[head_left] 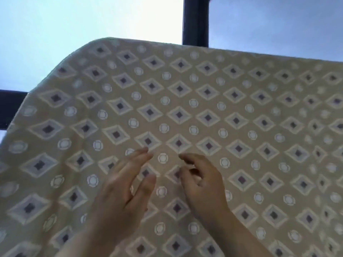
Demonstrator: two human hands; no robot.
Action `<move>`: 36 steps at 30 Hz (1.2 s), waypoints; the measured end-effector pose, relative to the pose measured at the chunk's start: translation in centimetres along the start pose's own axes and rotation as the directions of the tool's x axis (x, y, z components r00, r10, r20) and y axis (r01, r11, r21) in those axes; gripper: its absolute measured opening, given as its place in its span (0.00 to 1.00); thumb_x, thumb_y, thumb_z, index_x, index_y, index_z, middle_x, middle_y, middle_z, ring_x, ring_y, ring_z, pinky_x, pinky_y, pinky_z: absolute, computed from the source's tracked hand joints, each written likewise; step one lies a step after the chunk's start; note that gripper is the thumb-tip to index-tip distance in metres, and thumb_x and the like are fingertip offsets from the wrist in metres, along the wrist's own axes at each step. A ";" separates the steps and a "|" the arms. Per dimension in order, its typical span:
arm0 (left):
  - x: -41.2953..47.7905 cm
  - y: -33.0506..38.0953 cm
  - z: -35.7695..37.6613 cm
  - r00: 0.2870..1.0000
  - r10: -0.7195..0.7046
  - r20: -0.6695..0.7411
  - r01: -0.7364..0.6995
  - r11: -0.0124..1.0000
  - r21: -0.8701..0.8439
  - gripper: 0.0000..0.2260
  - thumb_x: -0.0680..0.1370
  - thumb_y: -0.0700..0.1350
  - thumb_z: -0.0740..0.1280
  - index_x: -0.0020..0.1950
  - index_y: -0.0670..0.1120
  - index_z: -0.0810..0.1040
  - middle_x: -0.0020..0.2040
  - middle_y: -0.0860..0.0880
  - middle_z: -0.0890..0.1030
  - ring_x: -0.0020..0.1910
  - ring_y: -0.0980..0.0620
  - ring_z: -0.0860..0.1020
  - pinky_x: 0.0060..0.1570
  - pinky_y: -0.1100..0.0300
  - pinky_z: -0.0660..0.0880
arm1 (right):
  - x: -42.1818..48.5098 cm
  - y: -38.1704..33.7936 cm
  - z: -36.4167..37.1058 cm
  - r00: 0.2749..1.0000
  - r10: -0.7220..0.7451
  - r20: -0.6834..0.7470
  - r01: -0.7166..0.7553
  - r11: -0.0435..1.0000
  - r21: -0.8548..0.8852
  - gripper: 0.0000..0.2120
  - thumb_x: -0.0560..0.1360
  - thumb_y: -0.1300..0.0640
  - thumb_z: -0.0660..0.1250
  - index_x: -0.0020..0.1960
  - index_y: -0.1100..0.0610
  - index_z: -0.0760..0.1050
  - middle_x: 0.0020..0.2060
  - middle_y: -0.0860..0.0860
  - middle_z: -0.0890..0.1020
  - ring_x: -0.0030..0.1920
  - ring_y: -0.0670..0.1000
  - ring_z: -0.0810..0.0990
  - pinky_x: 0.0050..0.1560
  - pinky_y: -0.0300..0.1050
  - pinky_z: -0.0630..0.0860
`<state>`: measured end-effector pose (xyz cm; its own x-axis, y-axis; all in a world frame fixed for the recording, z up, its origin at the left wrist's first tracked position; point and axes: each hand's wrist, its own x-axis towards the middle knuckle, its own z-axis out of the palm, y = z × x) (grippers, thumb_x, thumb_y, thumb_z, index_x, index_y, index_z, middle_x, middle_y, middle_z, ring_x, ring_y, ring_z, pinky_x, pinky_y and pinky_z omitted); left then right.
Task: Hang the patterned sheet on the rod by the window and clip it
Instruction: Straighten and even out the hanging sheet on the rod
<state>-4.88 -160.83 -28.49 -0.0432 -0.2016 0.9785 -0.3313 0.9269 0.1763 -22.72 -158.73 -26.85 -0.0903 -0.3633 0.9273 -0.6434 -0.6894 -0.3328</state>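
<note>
The patterned sheet point(232, 112), beige with white diamonds and circles, is draped over a rod that it hides along its top edge, and it fills most of the view. My left hand point(122, 184) is raised in front of the cloth with straight, spread fingers, holding nothing. Beside it my right hand point(202, 180) has loosely curled fingers just in front of the fabric; whether they touch it I cannot tell. No clip is in view.
Behind the sheet is a window with bright sky. A dark vertical frame bar point(195, 21) rises above the sheet's top edge, and a dark horizontal bar point(11, 108) shows at the left.
</note>
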 end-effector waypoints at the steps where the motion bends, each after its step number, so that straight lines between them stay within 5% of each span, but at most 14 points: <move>1: 2.4 0.5 -0.5 1.000 0.015 -0.022 -0.014 1.000 0.014 0.17 0.75 0.58 0.59 0.62 0.58 0.76 0.64 0.64 0.74 0.66 0.67 0.70 0.63 0.73 0.65 | 2.8 -0.9 -0.1 0.999 -0.032 -0.002 0.032 0.999 -0.029 0.10 0.75 0.52 0.61 0.52 0.41 0.77 0.49 0.33 0.77 0.53 0.37 0.77 0.50 0.30 0.73; 5: 11.8 2.0 -2.6 0.996 0.031 -0.078 -0.026 0.997 0.067 0.17 0.75 0.56 0.59 0.60 0.54 0.77 0.63 0.61 0.76 0.64 0.65 0.72 0.62 0.72 0.66 | 12.7 -3.2 -2.5 0.994 -0.104 -0.009 0.103 0.989 -0.107 0.15 0.74 0.50 0.61 0.57 0.50 0.79 0.51 0.33 0.74 0.57 0.42 0.75 0.60 0.41 0.73; 9: 18.2 3.4 -1.2 0.990 -0.121 -0.066 0.125 0.990 0.060 0.15 0.73 0.60 0.59 0.57 0.62 0.76 0.61 0.65 0.77 0.64 0.65 0.72 0.63 0.61 0.70 | 18.4 -2.9 -6.5 0.999 -0.032 0.040 0.037 0.991 -0.131 0.17 0.72 0.52 0.61 0.59 0.50 0.77 0.54 0.37 0.73 0.59 0.40 0.71 0.64 0.39 0.69; 13: 23.6 5.7 -0.2 0.965 -0.259 0.025 0.253 0.956 0.151 0.21 0.71 0.62 0.58 0.61 0.58 0.75 0.63 0.60 0.75 0.66 0.61 0.71 0.68 0.51 0.69 | 23.4 -3.3 -10.5 0.989 -0.078 0.125 0.108 0.960 -0.258 0.19 0.71 0.54 0.62 0.61 0.54 0.77 0.56 0.40 0.72 0.61 0.45 0.71 0.66 0.44 0.69; 18: 30.0 7.3 -2.7 0.944 -0.328 0.025 0.294 0.874 0.388 0.24 0.72 0.56 0.61 0.66 0.49 0.75 0.68 0.52 0.74 0.68 0.54 0.70 0.68 0.56 0.66 | 34.7 -4.8 -13.0 0.970 -0.155 0.188 0.239 0.758 -0.607 0.23 0.73 0.51 0.61 0.66 0.54 0.71 0.64 0.52 0.73 0.66 0.56 0.68 0.70 0.54 0.61; 24: 34.4 5.8 -6.0 0.913 -0.407 0.018 0.302 0.705 0.641 0.22 0.78 0.51 0.63 0.71 0.46 0.69 0.71 0.46 0.71 0.72 0.47 0.66 0.72 0.52 0.62 | 37.2 -4.3 -13.0 0.939 0.059 0.339 0.207 0.692 -0.692 0.21 0.80 0.41 0.49 0.45 0.51 0.76 0.41 0.50 0.82 0.44 0.54 0.79 0.45 0.48 0.70; 30: 37.3 -0.2 -9.5 0.842 -0.537 0.049 0.358 0.626 0.693 0.25 0.81 0.52 0.59 0.76 0.46 0.60 0.76 0.44 0.63 0.75 0.43 0.60 0.73 0.47 0.58 | 37.2 -4.9 -12.5 0.972 0.054 0.227 0.139 0.645 -0.751 0.24 0.78 0.38 0.48 0.39 0.50 0.76 0.38 0.46 0.82 0.38 0.51 0.75 0.40 0.46 0.67; 36: 39.3 -3.1 -10.4 0.832 -0.532 0.160 0.261 0.629 0.733 0.14 0.81 0.55 0.54 0.64 0.52 0.70 0.68 0.45 0.73 0.67 0.43 0.70 0.67 0.47 0.64 | 36.8 -6.0 -13.1 0.976 0.078 0.204 0.112 0.626 -0.772 0.24 0.77 0.38 0.50 0.36 0.51 0.74 0.37 0.47 0.82 0.38 0.51 0.77 0.40 0.45 0.66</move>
<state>4.24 -168.31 10.51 -0.0108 -0.7111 0.7031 -0.9100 0.2983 0.2878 -32.12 -159.79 11.51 0.0172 -0.5361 0.8440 -0.9995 0.0118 0.0278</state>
